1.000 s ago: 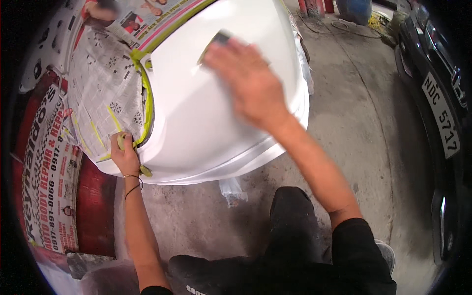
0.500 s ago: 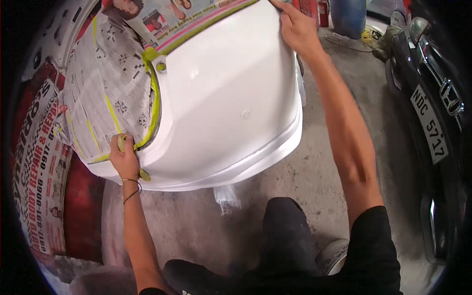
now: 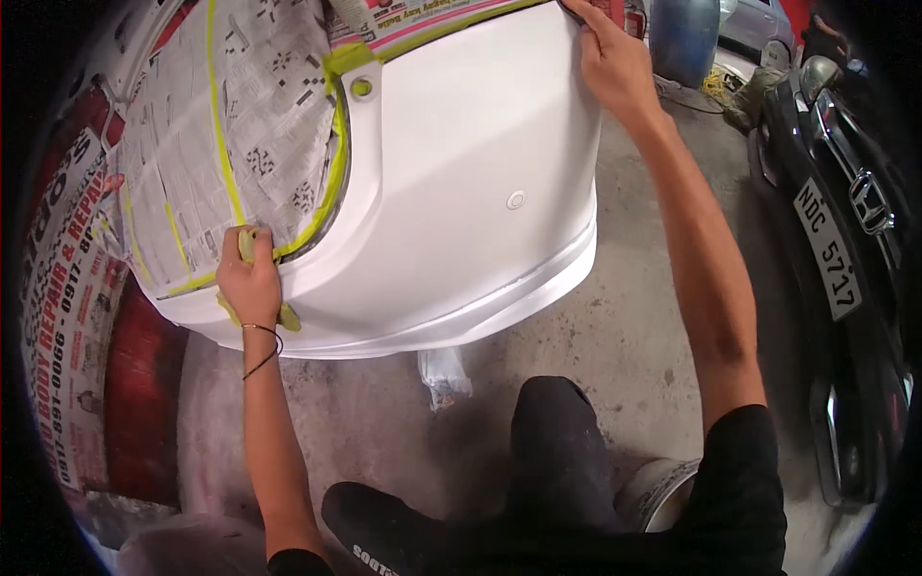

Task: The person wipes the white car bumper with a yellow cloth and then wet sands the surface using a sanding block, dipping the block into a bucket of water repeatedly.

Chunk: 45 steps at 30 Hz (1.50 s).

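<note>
A white car body panel (image 3: 461, 154), curved like a bumper, spreads in front of me. Newspaper (image 3: 279, 106) edged with yellow-green tape (image 3: 336, 163) covers the area on its left. At the lower edge of that masking, my left hand (image 3: 250, 278) is closed on a yellow-green cloth (image 3: 288, 318), bits of which stick out around the fingers and wrist; it rests against the white surface. Up at the panel's far right corner is my right hand (image 3: 615, 72), near the end of a taped newspaper strip (image 3: 442, 24). Its fingers curl round the edge, and their tips are hidden.
A black car front (image 3: 845, 230) with a plate stands on the right. Behind the panel is a blue drum (image 3: 684, 43). A bucket (image 3: 663, 490) sits by my right leg, and clear plastic (image 3: 444, 374) hangs under the panel. Printed banner (image 3: 77, 317) lies along the left.
The panel has shifted right and up in the picture. Against it, my left hand with the cloth has slid left along the lower edge of the masking. My right hand stays by the far corner.
</note>
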Motion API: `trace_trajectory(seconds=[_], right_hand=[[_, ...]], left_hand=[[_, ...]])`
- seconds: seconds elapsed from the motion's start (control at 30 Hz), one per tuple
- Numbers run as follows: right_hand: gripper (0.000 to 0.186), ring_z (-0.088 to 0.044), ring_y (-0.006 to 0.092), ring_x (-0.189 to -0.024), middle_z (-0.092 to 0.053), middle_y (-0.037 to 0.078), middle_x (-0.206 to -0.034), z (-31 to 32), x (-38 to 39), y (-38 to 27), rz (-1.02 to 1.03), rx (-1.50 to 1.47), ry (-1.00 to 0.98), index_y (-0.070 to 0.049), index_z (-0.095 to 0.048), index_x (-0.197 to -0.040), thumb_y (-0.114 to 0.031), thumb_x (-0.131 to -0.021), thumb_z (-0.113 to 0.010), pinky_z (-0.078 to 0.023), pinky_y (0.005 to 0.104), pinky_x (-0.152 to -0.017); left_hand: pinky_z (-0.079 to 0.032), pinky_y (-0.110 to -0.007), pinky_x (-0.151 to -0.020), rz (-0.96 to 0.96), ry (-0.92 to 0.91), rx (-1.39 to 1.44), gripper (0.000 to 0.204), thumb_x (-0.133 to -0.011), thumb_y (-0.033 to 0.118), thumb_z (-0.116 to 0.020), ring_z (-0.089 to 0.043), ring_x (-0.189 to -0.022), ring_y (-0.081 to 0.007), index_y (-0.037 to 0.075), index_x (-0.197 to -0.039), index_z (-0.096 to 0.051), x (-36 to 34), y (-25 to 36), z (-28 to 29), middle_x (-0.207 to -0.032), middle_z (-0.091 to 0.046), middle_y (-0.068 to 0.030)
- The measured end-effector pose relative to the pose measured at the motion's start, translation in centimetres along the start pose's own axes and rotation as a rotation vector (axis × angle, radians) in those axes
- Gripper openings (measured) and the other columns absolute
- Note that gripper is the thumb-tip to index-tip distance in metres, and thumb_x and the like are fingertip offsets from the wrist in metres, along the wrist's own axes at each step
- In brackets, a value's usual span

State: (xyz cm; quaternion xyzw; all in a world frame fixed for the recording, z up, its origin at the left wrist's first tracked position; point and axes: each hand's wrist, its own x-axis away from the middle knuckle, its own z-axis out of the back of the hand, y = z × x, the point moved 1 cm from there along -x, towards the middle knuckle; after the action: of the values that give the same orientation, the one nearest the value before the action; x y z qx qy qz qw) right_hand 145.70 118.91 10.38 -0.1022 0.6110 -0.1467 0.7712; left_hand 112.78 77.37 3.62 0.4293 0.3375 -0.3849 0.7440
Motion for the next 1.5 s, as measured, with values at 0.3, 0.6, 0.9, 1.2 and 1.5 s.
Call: trace_trajectory(seconds=[0.3,0.6,0.9,1.2,1.5], right_hand=[[0.059,-0.058,0.0413,-0.152,-0.066,0.011,-0.161,-8.4,7.7,-14.7,0.283,0.135,-0.006,-0.015,-0.064,-0.157,-0.001,-0.1,-0.058,-0.046,0.0516,-0.13],[0.06,-0.065,0.0395,-0.144,-0.063,0.016,-0.163,-7.4,6.4,-13.7,0.084,0.291,-0.024,-0.008,-0.059,-0.158,0.001,-0.099,-0.056,-0.057,0.0502,-0.117],[0.059,-0.054,0.0444,-0.157,-0.058,0.018,-0.17,-10.4,11.2,-19.0,0.181,0.271,-0.038,-0.011,-0.059,-0.162,0.002,-0.104,-0.059,-0.047,0.0547,-0.128],[0.051,-0.058,0.0507,-0.15,-0.064,0.023,-0.162,-10.6,8.4,-18.4,0.215,0.291,0.028,-0.008,-0.059,-0.16,-0.001,-0.11,-0.054,-0.048,0.0554,-0.126],[0.059,-0.054,0.0455,-0.156,-0.06,0.018,-0.168,-9.6,8.9,-18.0,0.214,0.186,-0.047,-0.01,-0.057,-0.164,0.003,-0.106,-0.057,-0.044,0.0555,-0.131]], left_hand=[[-0.055,-0.043,-0.074,0.077,-0.036,-0.023,0.029,-0.103,0.033,-0.078,-0.069,-0.075,-0.0289,0.005,-0.109,-0.072,0.1,-1.1,0.7,-0.083,-0.073,-0.0158],[-0.057,-0.051,-0.078,0.11,-0.099,0.027,0.037,-0.103,0.04,-0.076,-0.075,-0.084,-0.0448,0.005,-0.114,-0.074,-0.1,-0.7,1.0,-0.091,-0.078,-0.0232],[-0.057,-0.054,-0.078,0.112,-0.088,0.118,0.037,-0.1,0.04,-0.075,-0.076,-0.089,-0.0477,0.004,-0.109,-0.074,-0.2,-0.7,2.0,-0.094,-0.079,-0.0228],[-0.057,-0.054,-0.078,0.135,-0.112,0.099,0.039,-0.1,0.043,-0.076,-0.075,-0.089,-0.0488,0.006,-0.11,-0.074,-0.2,-0.6,1.6,-0.092,-0.078,-0.0239],[-0.058,-0.054,-0.08,0.114,-0.079,0.048,0.04,-0.1,0.045,-0.076,-0.076,-0.09,-0.0483,0.007,-0.113,-0.076,-0.3,-1.0,1.1,-0.095,-0.079,-0.0226]])
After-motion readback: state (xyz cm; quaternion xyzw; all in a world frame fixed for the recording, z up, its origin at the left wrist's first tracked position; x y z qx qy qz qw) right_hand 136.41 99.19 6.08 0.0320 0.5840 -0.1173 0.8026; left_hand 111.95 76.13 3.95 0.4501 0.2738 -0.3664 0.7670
